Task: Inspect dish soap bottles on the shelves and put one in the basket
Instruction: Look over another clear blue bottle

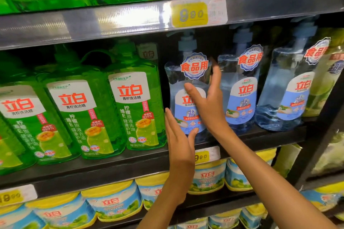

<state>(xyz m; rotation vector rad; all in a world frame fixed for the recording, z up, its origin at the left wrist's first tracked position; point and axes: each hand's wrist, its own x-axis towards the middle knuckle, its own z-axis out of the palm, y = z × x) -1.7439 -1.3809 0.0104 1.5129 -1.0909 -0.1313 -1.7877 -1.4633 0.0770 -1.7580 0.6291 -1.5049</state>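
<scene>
On the left of the middle shelf (119,165) stand three green dish soap bottles (80,117) side by side, their white labels facing out, with a fourth cut off at the left edge. Just right of them stands the clear blue pump bottle (188,80), upright on the shelf, with a round badge near its shoulder and a blue and white label lower down. The left hand (179,135) lies against its lower left side, fingers straight and together, thumb spread across the lower front of the label. The right hand (208,102) reaches across its right side, thumb over the front of the label and the straight fingers pointing up along the bottle's right edge; neither hand is curled round it. Right of this bottle stand two more clear blue pump bottles (242,95), and at the far right edge a pale green one, partly cut off. A yellow price tag (189,15) sits on the shelf rail above. On the shelf below lie rows of yellow-lidded tubs (113,204).
</scene>
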